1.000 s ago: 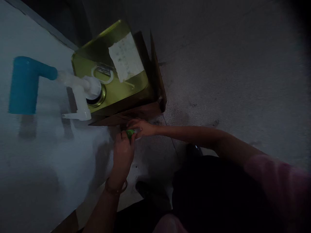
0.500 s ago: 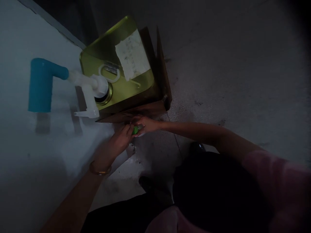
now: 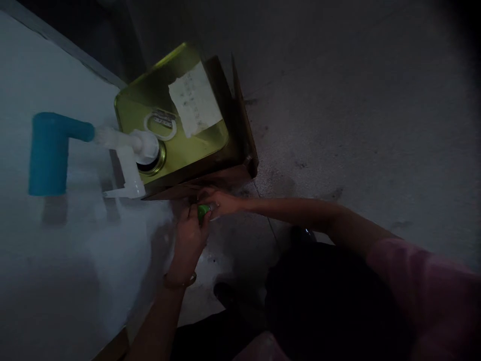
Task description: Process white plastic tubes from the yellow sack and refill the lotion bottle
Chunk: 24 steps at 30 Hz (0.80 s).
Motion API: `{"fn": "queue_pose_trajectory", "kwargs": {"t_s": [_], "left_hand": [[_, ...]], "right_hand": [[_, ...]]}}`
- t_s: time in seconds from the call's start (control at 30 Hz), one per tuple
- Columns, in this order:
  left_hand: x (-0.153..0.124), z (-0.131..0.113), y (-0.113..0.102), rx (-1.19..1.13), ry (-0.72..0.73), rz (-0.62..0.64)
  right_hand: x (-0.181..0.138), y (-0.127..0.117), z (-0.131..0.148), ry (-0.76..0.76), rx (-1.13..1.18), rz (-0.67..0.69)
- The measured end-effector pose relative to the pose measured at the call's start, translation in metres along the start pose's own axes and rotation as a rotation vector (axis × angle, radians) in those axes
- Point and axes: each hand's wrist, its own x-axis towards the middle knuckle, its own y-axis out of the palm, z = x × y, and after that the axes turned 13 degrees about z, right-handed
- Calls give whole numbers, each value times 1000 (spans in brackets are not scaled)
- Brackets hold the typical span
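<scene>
Just below the cardboard around a gold tin, both hands meet at a small bottle with a green cap (image 3: 203, 210). My left hand (image 3: 190, 235), with a bangle at the wrist, has its fingers closed around the cap. My right hand (image 3: 223, 202) comes from the right and is closed on the clear part (image 3: 214, 208) beside the cap. Most of the bottle is hidden by the fingers, and the scene is dark.
The gold tin (image 3: 195, 145) stands in a cardboard box (image 3: 246, 133), topped by a white pump (image 3: 130, 170) with a blue handle (image 3: 48, 155). A written paper label (image 3: 196, 100) lies on it. A pale surface (image 3: 82, 260) is at left, concrete floor (image 3: 356, 130) at right.
My left hand has turned more upright, its wrist and forearm swinging right around the green cap. The tin and pump appear lower and farther left as the view shifts.
</scene>
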Motion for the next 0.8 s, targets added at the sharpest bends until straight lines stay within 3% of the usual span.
{"fn": "queue_pose_trajectory", "kwargs": {"t_s": [0.2,0.37,0.43,0.53,0.7,0.8], "left_hand": [[-3,19,-9,-134,133,86],[-24,32,-10,-516,-24,130],[-39,40,-5,-594,-49,173],[-58,56,14,-704,27,203],[-85,78,44,-784,277,93],[-95,80,51,-902,333,81]], "right_hand": [[0,2,0,0,-45,-18],[-4,4,18,149,-311,41],[-3,1,33,227,-431,122],[5,-11,58,378,-596,296],[31,-28,94,552,-749,495],[39,-28,107,606,-784,566]]}}
